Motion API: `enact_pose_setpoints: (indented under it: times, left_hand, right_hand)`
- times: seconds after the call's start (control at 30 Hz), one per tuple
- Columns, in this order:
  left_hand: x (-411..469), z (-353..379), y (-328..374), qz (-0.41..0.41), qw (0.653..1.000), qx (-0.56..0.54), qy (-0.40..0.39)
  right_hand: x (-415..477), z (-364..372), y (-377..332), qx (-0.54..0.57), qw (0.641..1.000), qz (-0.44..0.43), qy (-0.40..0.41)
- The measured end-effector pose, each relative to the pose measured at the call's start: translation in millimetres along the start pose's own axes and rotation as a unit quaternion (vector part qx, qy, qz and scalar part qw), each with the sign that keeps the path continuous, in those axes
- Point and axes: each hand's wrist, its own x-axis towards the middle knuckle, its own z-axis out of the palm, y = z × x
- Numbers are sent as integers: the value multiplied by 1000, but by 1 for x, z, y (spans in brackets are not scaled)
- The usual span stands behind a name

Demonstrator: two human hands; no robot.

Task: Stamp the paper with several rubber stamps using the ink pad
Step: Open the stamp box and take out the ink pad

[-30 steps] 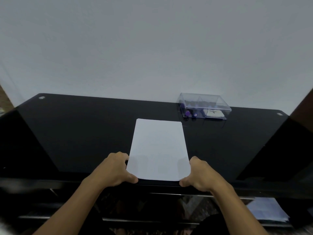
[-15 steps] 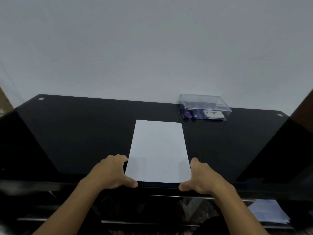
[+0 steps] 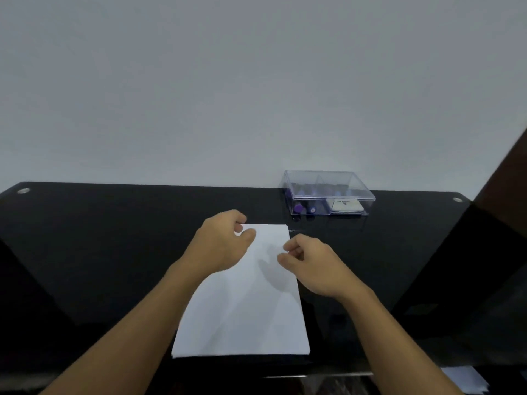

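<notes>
Only one bit of print was spotted: a short dark word (image 3: 343,201) across the white lid of the ink pad (image 3: 346,206), with a small dark triangular mark (image 3: 346,204) just under it. The pad sat in the front right compartment of the clear plastic box (image 3: 328,178). The word was too small and blurred to read; the letters ran together, so no brand could be confirmed. The triangle looked like a logo, but no detail resolved. The purple rubber stamps (image 3: 298,208) in the left compartment faced me end-on, and any marking on them was too small to tell. Nothing else was legible.
</notes>
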Motion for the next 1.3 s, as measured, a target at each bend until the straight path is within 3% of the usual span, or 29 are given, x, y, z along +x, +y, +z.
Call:
enact_pose_setpoints:
  times: [0.33, 0.47, 0.73, 0.93, 1.3]
  left_hand:
    - [130, 53, 63, -24, 991, -126, -24]
    - [172, 77, 74, -38, 988, -143, -41]
    - [219, 117, 82, -108, 974, -194, -39]
    - [235, 135, 82, -126, 971, -198, -53]
    - [236, 145, 76, -122, 978, -164, -40]
  right_hand:
    - [111, -99, 63, 40, 977, 36, 205]
    - [149, -127, 97, 23, 968, 57, 243]
    - [204, -144, 150, -8, 954, 126, 271]
    - [223, -142, 169, 54, 952, 170, 251]
    - [214, -141, 181, 36, 954, 168, 247]
